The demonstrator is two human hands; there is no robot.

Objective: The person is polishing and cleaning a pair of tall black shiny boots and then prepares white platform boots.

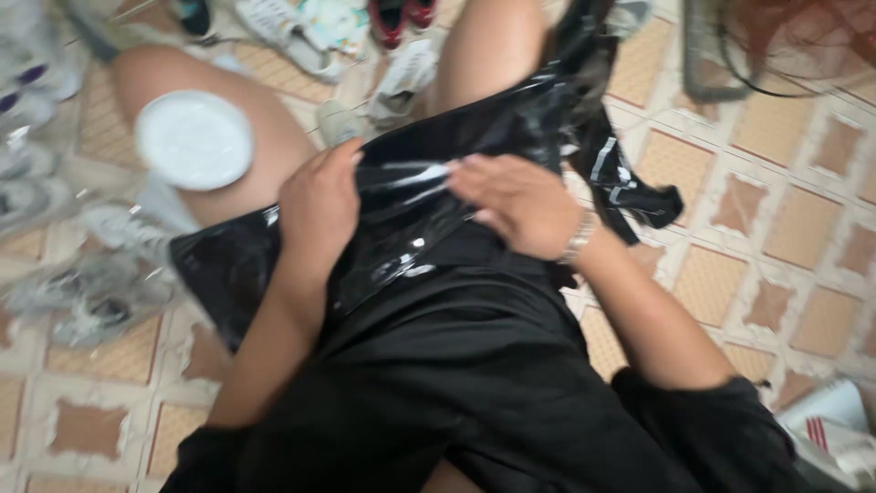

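A shiny black plastic bag [420,151] lies across my lap, over my bare legs and black clothing. My left hand [318,205] rests on its left part with fingers curled into the plastic. My right hand [518,203], with a metal bracelet at the wrist, presses flat on the bag's middle, fingers pointing left. Whether either hand pinches the plastic is blurred. The bag's tied handles [630,196] trail off to the right.
A round white lid [193,140] sits against my left knee. Several shoes [301,32] lie on the tiled floor [803,228] ahead, crumpled clear plastic [91,274] at left, a fan base [730,55] at top right, white packaging [835,424] at bottom right.
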